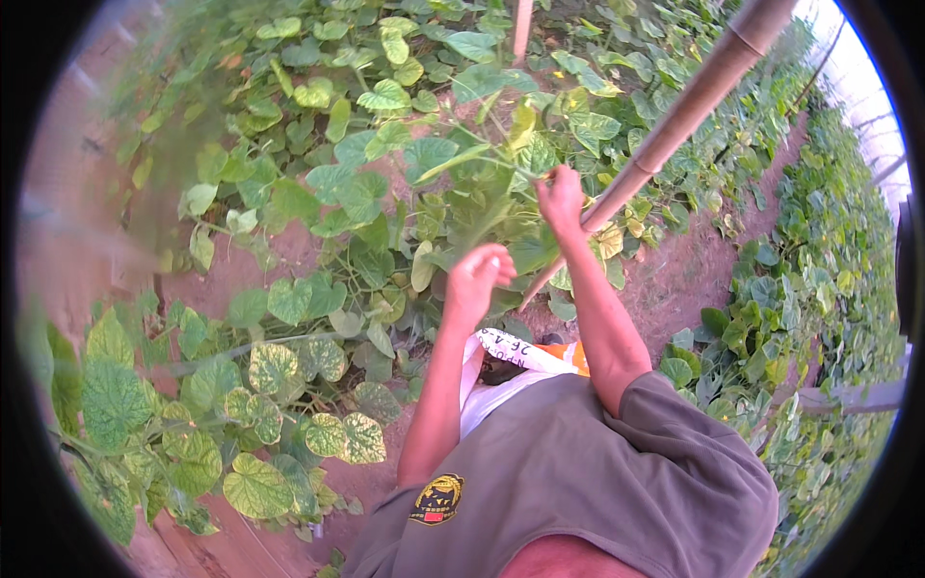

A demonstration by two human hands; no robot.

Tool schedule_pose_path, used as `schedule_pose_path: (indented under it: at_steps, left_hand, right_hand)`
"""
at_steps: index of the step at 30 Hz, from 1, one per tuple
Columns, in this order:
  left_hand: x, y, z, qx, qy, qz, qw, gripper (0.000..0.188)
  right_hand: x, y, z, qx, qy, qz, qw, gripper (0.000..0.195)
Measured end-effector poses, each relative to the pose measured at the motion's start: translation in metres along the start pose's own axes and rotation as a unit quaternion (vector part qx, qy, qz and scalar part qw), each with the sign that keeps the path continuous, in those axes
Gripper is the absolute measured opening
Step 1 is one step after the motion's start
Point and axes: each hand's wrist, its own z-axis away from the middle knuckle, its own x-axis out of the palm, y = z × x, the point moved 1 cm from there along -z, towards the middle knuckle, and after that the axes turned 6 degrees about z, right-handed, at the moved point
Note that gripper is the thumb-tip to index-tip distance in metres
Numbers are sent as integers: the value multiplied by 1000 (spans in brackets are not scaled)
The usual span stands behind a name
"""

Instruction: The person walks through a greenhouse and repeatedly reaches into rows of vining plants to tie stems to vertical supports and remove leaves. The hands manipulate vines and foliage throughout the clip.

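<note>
My right hand (560,196) pinches a green vine stem (531,175) between thumb and fingertips, beside a slanting bamboo pole (643,162). Broad leaves and thin shoots spread from this stem to the upper left. Lower and to the left, my left hand (480,278) is raised with its fingers loosely curled; a blurred green leaf (491,220) lies just above it. Whether those fingers hold anything cannot be told. Below the hands, against my grey shirt, hangs a white and orange woven sack (524,352) with printed writing, its mouth partly gaping over a dark inside.
Dense cucumber-like vines surround me, some with yellow-mottled leaves (273,367) at the lower left. Bare soil (679,271) runs between rows on the right. Another upright pole (522,32) stands at the top, and a pale bar (853,399) crosses at the right edge.
</note>
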Motion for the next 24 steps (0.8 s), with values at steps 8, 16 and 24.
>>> schedule_pose_path:
  at_steps: [8, 16, 24]
  left_hand:
    - [39, -29, -129, 27, 93, -83, 992, 34]
    - [74, -17, -168, 90, 170, -161, 968, 17]
    - [107, -5, -217, 55, 137, -84, 985, 33]
  right_hand:
    - [-19, -10, 28, -53, -88, -220, 970, 24]
    - [-158, 7, 57, -385, -264, -140, 873, 55]
    - [-289, 133, -142, -358, -637, -584, 354, 39]
